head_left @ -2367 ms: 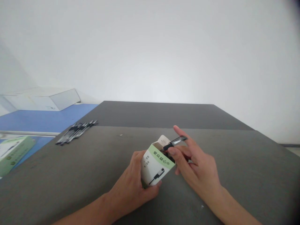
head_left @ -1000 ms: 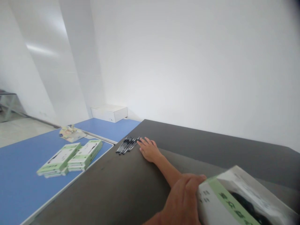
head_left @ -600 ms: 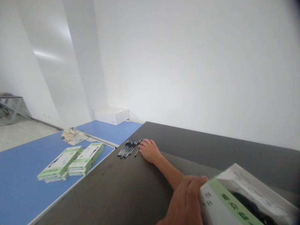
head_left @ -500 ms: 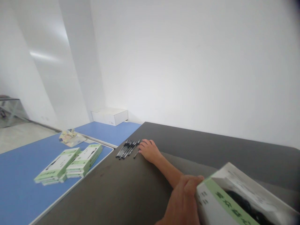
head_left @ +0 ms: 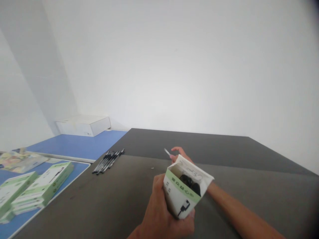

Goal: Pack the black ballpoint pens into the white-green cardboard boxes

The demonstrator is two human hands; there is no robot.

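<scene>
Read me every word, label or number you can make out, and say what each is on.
Box, green band: a line of Chinese characters, too blurred to read reliably.
Box, white side: small print, too small to read.
Stacked boxes: print too small to read.
No other text is legible.

The white carton (head_left: 181, 196) has a green band (head_left: 183, 187) across its front, bearing a row of dark Chinese characters too blurred to read for certain. Smaller, illegible print sits below, beside a black cable icon (head_left: 183, 208). The stacked green-and-white boxes (head_left: 42, 187) carry print too small to read.
</scene>
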